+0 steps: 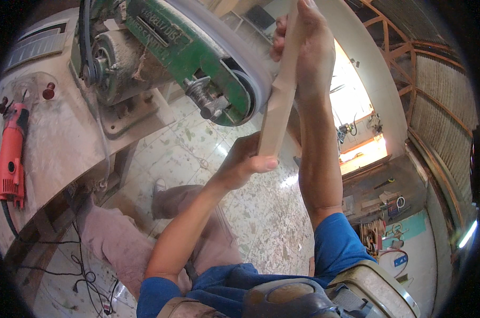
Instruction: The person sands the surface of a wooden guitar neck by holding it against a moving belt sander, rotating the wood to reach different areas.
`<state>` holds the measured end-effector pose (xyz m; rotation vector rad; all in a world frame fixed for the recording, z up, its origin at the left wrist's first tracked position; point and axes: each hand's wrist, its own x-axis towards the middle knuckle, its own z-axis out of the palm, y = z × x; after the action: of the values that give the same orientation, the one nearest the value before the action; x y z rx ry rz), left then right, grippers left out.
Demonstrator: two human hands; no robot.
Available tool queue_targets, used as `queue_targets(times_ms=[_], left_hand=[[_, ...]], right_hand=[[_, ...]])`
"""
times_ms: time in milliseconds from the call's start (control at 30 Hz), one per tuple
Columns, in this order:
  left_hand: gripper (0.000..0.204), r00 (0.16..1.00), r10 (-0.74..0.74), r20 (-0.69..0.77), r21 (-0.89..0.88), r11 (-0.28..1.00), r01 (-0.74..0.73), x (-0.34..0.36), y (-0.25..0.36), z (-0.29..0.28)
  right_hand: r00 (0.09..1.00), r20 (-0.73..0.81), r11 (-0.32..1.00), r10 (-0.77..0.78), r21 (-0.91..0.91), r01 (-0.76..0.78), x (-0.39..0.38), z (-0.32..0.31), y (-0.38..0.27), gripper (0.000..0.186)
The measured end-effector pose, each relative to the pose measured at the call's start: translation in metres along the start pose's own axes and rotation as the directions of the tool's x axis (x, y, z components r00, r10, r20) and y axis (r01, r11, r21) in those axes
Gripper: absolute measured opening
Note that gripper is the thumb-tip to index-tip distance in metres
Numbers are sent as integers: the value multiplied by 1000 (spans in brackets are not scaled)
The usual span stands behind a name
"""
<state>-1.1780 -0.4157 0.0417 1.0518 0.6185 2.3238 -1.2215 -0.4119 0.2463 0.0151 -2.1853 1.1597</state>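
Hands (244,159) (315,55) closed around a long, pale wooden strip (279,114), flat-faced, one edge notched

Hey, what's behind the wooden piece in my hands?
Behind the wooden piece, fingers of your right hand show past its left edge. Whatever the wood directly covers, including part of those fingers, can't be seen.

wood piece (278,114) gets chopped by the top edge around 1 o'clock, green sander (208,66) same at 11, its belt (252,66) at 12 looks smeary, and the wood hides the fingertips of the left hand (244,163)
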Motion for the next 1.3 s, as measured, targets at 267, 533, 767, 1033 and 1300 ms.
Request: queue_targets(times_ms=[267,533,767,1033,1300], left_hand=[[61,997,77,14,-131,989,-74,7,-13,6],[64,997,81,9,-274,959,-75,10,-17,16],[66,993,94,75,-352,934,-62,10,-24,17],[58,979,167,113,-457,884,-98,12,-37,14],[67,982,138,133,-499,865,-54,14,-29,29]], right_hand=[[985,143,995,-98,26,95,2,2,3,56],[933,203,954,-296,12,300,1,2,5,47],[951,146,947,-273,-135,292,14,-7,13,45],[926,172,919,-337,-156,363,15,-3,3,51],[936,251,966,-246,-9,257,29,-4,11,54]])
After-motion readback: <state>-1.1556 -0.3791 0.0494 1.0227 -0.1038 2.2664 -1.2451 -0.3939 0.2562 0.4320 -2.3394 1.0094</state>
